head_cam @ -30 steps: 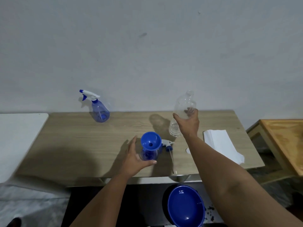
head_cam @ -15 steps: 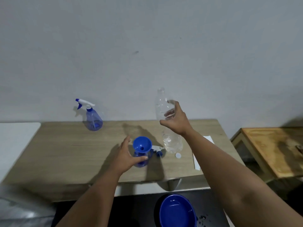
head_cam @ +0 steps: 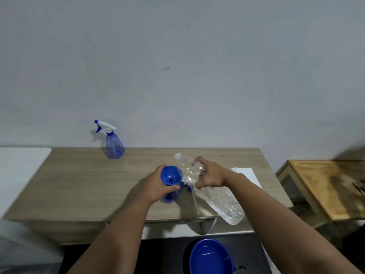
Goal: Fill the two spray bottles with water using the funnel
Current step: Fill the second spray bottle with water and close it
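Observation:
A blue funnel (head_cam: 170, 177) sits in the neck of an open blue spray bottle (head_cam: 168, 197) near the table's front. My left hand (head_cam: 158, 185) grips that bottle just below the funnel. My right hand (head_cam: 210, 176) holds a clear plastic water bottle (head_cam: 219, 198), tilted with its open mouth up by the funnel's right rim and its base toward me. The removed spray head (head_cam: 190, 189) with its tube lies on the table behind the clear bottle. A second blue spray bottle (head_cam: 114, 147) with its white trigger head on stands at the back left.
The wooden table (head_cam: 79, 184) stands against a grey wall. A white cloth (head_cam: 249, 175) lies at the right, partly behind my right arm. A blue basin (head_cam: 210, 258) sits on the floor below. A white surface (head_cam: 17, 171) is at left, a wooden table (head_cam: 327, 186) at right.
My right hand has brought the clear bottle from upright on the table to a steep tilt beside the funnel. My left hand has closed tighter on the open spray bottle.

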`<state>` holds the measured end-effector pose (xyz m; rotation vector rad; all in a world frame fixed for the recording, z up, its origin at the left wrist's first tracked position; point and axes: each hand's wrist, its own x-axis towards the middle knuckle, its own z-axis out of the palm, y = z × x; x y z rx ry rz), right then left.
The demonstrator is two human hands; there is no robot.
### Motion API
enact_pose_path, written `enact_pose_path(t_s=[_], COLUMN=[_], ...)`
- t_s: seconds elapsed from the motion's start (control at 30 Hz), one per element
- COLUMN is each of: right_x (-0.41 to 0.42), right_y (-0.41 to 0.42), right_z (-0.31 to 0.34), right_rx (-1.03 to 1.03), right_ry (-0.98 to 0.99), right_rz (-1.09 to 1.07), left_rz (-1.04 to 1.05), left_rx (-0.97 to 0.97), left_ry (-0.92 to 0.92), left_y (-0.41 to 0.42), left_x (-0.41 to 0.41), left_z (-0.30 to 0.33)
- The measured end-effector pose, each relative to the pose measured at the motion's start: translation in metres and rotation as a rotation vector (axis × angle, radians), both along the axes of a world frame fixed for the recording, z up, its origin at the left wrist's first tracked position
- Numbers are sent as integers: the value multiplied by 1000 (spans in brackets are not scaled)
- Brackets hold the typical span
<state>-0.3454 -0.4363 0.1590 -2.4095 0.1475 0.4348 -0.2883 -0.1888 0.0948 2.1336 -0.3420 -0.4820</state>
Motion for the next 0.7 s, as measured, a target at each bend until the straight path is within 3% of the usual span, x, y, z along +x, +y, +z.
enact_pose_path(t_s=[0.3, 0.7], right_x=[-2, -1], right_y=[-2, -1], right_z=[-6, 1], right_rx=[-88, -174], right_ry=[173, 220], right_rz=[41, 71], left_rz=[3, 25], left_rx=[49, 18], left_ry=[-60, -98], left_y=[-2, -5], left_x=[0, 4], left_z=[1, 3])
